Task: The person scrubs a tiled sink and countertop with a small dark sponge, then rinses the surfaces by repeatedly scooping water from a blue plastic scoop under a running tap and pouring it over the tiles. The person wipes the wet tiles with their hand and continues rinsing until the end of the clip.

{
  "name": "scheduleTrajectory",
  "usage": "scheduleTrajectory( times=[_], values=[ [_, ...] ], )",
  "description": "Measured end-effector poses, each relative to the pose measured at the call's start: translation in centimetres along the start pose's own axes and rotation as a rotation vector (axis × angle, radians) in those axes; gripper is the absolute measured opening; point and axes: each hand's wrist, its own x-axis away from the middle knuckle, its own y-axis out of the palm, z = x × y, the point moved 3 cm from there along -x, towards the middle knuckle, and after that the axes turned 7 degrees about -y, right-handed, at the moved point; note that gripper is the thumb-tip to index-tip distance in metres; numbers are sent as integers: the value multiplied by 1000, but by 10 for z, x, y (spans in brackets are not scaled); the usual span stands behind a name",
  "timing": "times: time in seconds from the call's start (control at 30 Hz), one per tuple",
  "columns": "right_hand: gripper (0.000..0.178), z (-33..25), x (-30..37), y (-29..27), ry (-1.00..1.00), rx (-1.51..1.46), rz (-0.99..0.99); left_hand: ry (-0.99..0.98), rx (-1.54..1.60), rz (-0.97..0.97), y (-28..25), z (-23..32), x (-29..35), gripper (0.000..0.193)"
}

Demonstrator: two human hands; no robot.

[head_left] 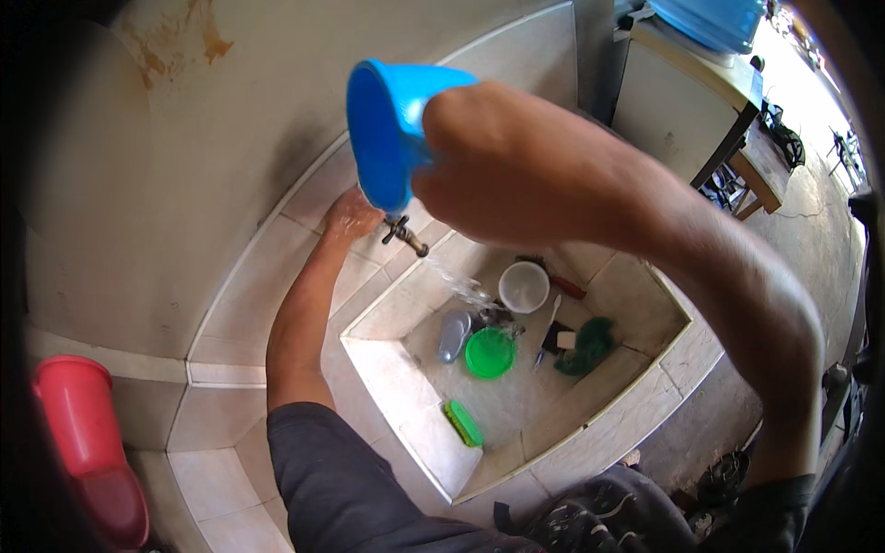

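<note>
My right hand [470,152], a closed fist, grips a blue plastic pitcher [415,88] at its side, held tilted above the tap with its mouth turned left. Behind the pitcher's lower edge my left hand [352,217] reaches to the tiled wall beside the brass tap [406,237]. That hand looks wet, and its fingers are mostly hidden. Water [461,286] streams from the tap's direction into the tiled sink [387,378]. Within the sink lie a green bowl [490,353], a white bowl [524,287], a grey oval dish [453,335] and a dark green scouring pad [590,347].
A green scrub brush [463,423] rests inside the sink at its near left side. A red plastic container [78,415] stands at the far left. Beyond the sink, a blue water jug [714,23] tops a white cabinet [678,101], beside a wooden bench [765,166].
</note>
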Motion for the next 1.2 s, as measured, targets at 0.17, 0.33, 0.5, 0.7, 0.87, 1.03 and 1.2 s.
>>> scheduleTrajectory(
  times=[0.17,0.33,0.5,0.7,0.87,1.03,1.2],
  values=[
    [13,-17,-37,30,-58,8,-17,-111,-70,233,12,-15,39,38],
    [14,-15,-39,42,-96,17,-41,-128,7,49,-6,-10,90,46],
    [14,-3,-26,29,-133,-112,64,-134,117,-190,23,18,48,52],
    [15,62,70,69,901,-939,-32,-38,-286,152,61,44,94,63],
    [19,85,138,170,1081,-878,-29,50,-182,-91,85,71,185,61],
    [20,91,139,249,1053,-1065,-28,-19,395,-464,87,91,200,63],
    [15,73,134,278,1109,-1309,49,-294,794,-251,76,126,166,68]
  ],
)
